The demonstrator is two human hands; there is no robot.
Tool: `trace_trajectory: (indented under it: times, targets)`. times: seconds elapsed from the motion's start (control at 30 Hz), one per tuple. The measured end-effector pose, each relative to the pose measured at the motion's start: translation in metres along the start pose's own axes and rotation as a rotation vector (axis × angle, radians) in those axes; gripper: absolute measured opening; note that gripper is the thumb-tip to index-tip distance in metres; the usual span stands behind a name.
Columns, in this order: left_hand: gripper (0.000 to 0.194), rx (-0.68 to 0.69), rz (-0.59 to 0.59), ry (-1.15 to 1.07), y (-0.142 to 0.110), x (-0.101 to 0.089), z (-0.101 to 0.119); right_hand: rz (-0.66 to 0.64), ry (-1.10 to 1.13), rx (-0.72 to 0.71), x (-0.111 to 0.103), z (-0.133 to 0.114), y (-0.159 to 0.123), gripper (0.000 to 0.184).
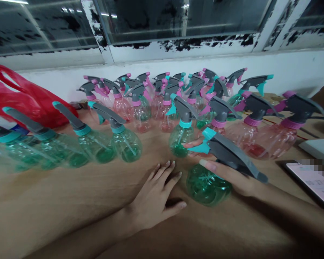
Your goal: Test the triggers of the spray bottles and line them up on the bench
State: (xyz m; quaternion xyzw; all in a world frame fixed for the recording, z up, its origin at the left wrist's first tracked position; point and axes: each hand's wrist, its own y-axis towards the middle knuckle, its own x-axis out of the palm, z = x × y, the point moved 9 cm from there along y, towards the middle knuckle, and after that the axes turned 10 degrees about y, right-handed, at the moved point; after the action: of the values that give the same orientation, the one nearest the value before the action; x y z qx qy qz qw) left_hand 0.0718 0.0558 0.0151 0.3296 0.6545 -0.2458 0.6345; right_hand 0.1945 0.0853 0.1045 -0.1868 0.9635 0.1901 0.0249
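Note:
My right hand [232,176] is closed around the neck of a green spray bottle [209,185] with a grey and teal trigger head, tilted a little, its nozzle pointing up and left. The thumb lies across the near side of the neck, and fingers show behind the teal trigger. My left hand [159,198] rests flat on the wooden table [97,208], fingers spread, just left of the held bottle and holding nothing. Beyond it stands another green spray bottle [181,140] with a teal collar.
A row of green spray bottles [126,145] stands at left. Several pink spray bottles [275,140] stand at right, with more pink and green ones behind. A red plastic bag [40,104] lies at back left. A phone-like screen [313,183] and white box [320,149] sit at right.

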Motion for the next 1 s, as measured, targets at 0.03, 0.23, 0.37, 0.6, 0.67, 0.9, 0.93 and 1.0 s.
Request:
trace_trajectory:
  times: [0.03, 0.23, 0.37, 0.6, 0.67, 0.9, 0.93, 1.0]
  targets:
    - [0.067, 0.000, -0.001, 0.001, 0.000, 0.000, 0.000, 0.004, 0.000, -0.007, 0.000, -0.001, 0.000, 0.042]
    - [0.066, -0.001, 0.009, -0.011, 0.000, -0.001, 0.000, 0.006, -0.015, -0.015, -0.002, 0.000, 0.001, 0.037]
    - [0.066, 0.001, 0.029, -0.013, -0.001, -0.002, 0.000, -0.003, -0.098, 0.044, -0.005, 0.011, -0.002, 0.022]
    - [0.066, 0.005, 0.027, -0.004, 0.000, -0.003, 0.000, 0.104, -0.198, 0.082, -0.020, 0.027, -0.011, 0.019]
    - [0.066, 0.003, 0.026, -0.008, 0.000, -0.003, 0.000, 0.052, -0.155, 0.096, -0.014, 0.026, -0.009, 0.019]
    - [0.067, 0.000, 0.022, -0.001, 0.000, -0.001, 0.000, -0.004, -0.049, 0.017, 0.001, 0.002, 0.000, 0.036]
    - [0.067, -0.001, 0.022, -0.001, 0.000, -0.001, 0.000, 0.001, -0.038, 0.006, 0.001, 0.001, 0.000, 0.038]
    - [0.068, -0.003, 0.016, 0.001, 0.000, -0.001, 0.000, 0.014, -0.029, -0.002, -0.001, 0.001, 0.000, 0.040]
